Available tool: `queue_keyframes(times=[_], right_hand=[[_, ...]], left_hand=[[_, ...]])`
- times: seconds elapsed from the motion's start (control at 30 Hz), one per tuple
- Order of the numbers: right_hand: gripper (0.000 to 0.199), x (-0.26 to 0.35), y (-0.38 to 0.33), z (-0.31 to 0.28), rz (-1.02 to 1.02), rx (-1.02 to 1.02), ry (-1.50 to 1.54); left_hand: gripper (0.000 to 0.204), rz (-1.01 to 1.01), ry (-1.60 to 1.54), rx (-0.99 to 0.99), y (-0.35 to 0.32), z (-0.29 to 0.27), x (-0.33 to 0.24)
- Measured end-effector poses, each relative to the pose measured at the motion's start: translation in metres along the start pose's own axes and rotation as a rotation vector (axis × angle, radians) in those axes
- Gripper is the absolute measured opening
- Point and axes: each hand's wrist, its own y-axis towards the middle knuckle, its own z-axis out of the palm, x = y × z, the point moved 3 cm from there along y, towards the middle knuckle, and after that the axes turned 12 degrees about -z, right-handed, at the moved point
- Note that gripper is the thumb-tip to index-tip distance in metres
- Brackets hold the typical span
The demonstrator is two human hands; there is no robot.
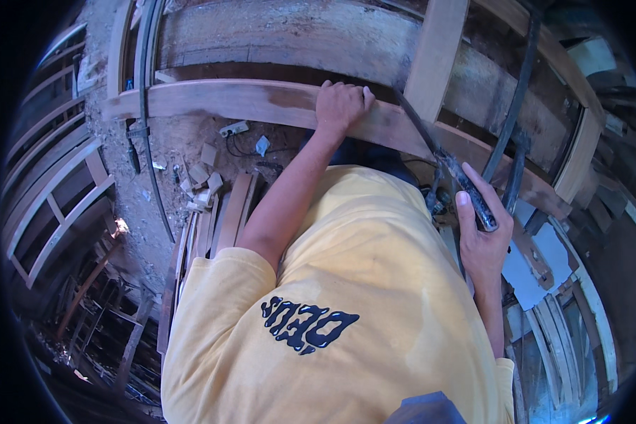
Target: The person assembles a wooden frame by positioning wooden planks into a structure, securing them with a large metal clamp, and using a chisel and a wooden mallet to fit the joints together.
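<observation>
My left hand (pixel 343 106) is closed over a long reddish-brown wooden rail (pixel 226 97), with its knuckles up along the top edge. This rail is part of a large wooden frame lying across in front of my body. To the right, my right hand (pixel 484 226) holds a long dark tool (pixel 466 182) by its mottled black handle. My thumb and forefinger lie along that handle. The tool's thin, straight blade slants up and left across the rail, its far end near a wooden crosspiece (pixel 438 56). Whether the blade touches the wood, I cannot tell.
Dark metal bars (pixel 144 106) cross the frame at left and right. Below the rail are wood offcuts (pixel 203 180), a white power strip (pixel 234 128) with a cord and upright boards (pixel 234 212). Slatted frames (pixel 56 205) stand at far left; a pale sheet (pixel 540 261) lies right.
</observation>
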Motion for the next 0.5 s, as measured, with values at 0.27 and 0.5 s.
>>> queue_keyframes(times=[0.27,0.5], right_hand=[[0.037,0.018,0.024,0.007,0.049,0.066,-0.096],[0.038,0.037,0.029,0.009,0.042,0.117,-0.206]], left_hand=[[0.038,-0.017,-0.080,0.024,-0.001,-0.004,-0.002],[0.037,-0.036,-0.159,0.016,0.001,-0.005,-0.002]])
